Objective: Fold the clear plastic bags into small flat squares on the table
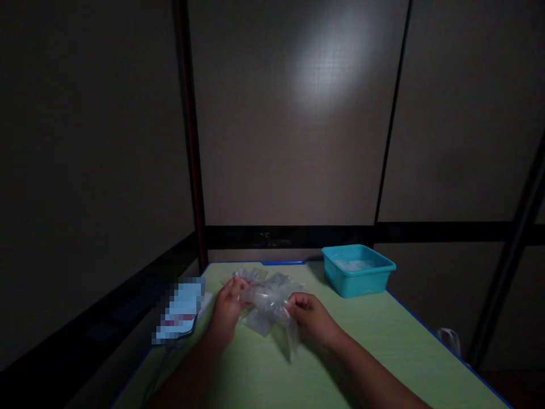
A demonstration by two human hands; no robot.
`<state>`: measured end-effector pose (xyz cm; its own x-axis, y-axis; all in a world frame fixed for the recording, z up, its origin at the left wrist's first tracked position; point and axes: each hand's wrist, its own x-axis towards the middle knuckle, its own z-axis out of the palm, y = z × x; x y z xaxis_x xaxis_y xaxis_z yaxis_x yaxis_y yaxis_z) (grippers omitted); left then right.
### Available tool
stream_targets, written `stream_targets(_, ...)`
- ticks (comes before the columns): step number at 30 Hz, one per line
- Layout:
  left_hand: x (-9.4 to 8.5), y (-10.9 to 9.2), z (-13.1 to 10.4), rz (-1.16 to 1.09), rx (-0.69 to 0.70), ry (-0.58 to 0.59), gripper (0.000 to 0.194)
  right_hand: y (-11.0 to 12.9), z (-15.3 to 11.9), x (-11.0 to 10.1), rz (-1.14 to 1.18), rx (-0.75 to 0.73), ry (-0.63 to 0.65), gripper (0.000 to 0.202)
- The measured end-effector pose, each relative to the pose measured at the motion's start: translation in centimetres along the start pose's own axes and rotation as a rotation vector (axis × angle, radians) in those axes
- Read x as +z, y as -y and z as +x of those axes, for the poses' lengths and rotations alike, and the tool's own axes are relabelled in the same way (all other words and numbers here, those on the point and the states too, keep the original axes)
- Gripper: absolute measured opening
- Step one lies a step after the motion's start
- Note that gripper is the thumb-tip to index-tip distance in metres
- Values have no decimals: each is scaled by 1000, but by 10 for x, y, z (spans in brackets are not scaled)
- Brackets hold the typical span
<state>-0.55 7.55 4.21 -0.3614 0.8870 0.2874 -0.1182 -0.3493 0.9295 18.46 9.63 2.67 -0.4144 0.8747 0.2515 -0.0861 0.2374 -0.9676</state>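
Between my two hands is a clear, crumpled plastic bag (268, 298), held just over the green table (366, 352). My left hand (230, 304) has its fingers closed on the bag's left side. On the right side, my right hand (309, 312) pinches the film between thumb and fingers. Loose flaps of clear plastic spread behind and below the hands, and one corner hangs toward me. Whether this is one bag or more than one, I cannot tell.
A turquoise plastic basin (357, 282) with pale, clear material inside stands at the back right. At the left edge lies a blurred-out phone-like device (181, 312) with a cable. Wall panels (289, 142) rise behind the table. A whitish bag (449, 341) shows beyond the right edge.
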Motion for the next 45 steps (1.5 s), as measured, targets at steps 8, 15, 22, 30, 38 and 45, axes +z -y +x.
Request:
stream_targets(8, 1, 6, 2, 346, 297, -87, 31, -4, 12, -21, -71, 15, -279, 46)
stream_targets(15, 4, -4, -12, 679, 564, 95, 19, 3, 6, -10, 56, -62, -154, 31)
stream_targets(22, 15, 12, -12, 299, -121, 393, 44, 9, -6, 10, 38, -117, 109, 29)
stream_targets(30, 12, 6, -15, 96, -268, 540, 31, 8, -9, 12, 57, -114, 212, 35)
stream_targets(38, -4, 7, 1, -105, -178, 398, 22, 8, 4, -6, 144, -117, -135, 37)
stream_targets(45, -10, 7, 5, 0, -93, 326, 27, -4, 13, -26, 188, -69, -339, 36)
